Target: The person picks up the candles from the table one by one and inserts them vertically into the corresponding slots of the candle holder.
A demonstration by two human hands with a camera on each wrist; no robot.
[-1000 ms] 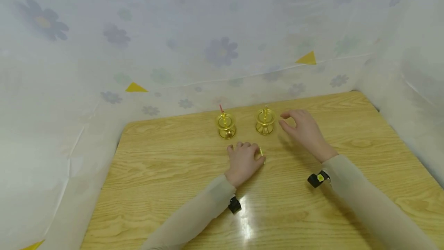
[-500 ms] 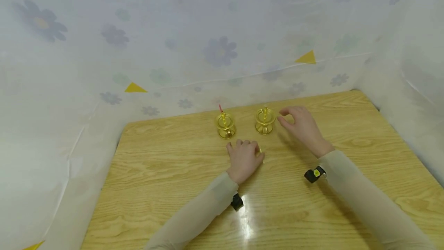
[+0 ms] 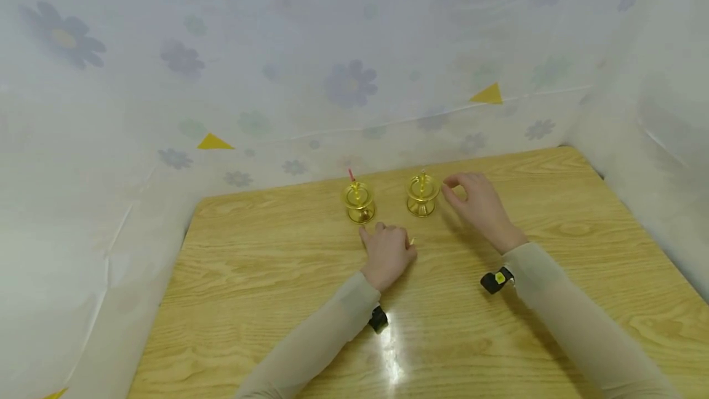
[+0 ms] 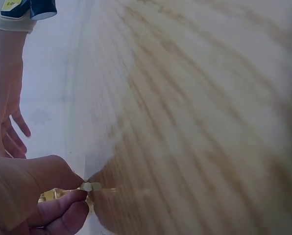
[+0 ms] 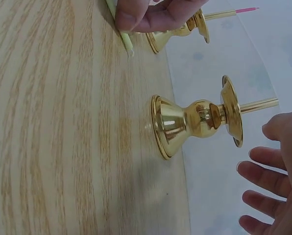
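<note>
I watch a wooden table (image 3: 277, 300) from above, both sleeved arms reaching away from me.

Nearest, at the table's middle, my left hand (image 3: 388, 250) rests knuckles up, fingers curled. It pinches a thin pale-yellow candle (image 5: 127, 43) between thumb and fingertips; the right wrist view shows the candle's end touching the wood, and the left wrist view shows only a small pale tip (image 4: 91, 186) poking out of the grip. The risk I judge here: the candle is slender and held only at its end, so pressing it against the table could snap it or roll it out of the pinch.

Just beyond this hand stands the left gold candle holder (image 3: 359, 202), upright, carrying a pink candle (image 3: 351, 175). A careless lift of the left hand could knock it over, since its base is narrow.

Farther and to the right stands the right gold candle holder (image 3: 423, 196), upright, its bare spike (image 5: 257, 105) pointing up. My right hand (image 3: 480, 205) hovers just right of it, fingers relaxed and spread, holding nothing and not touching the holder. A brush from those fingertips could tip it.
</note>
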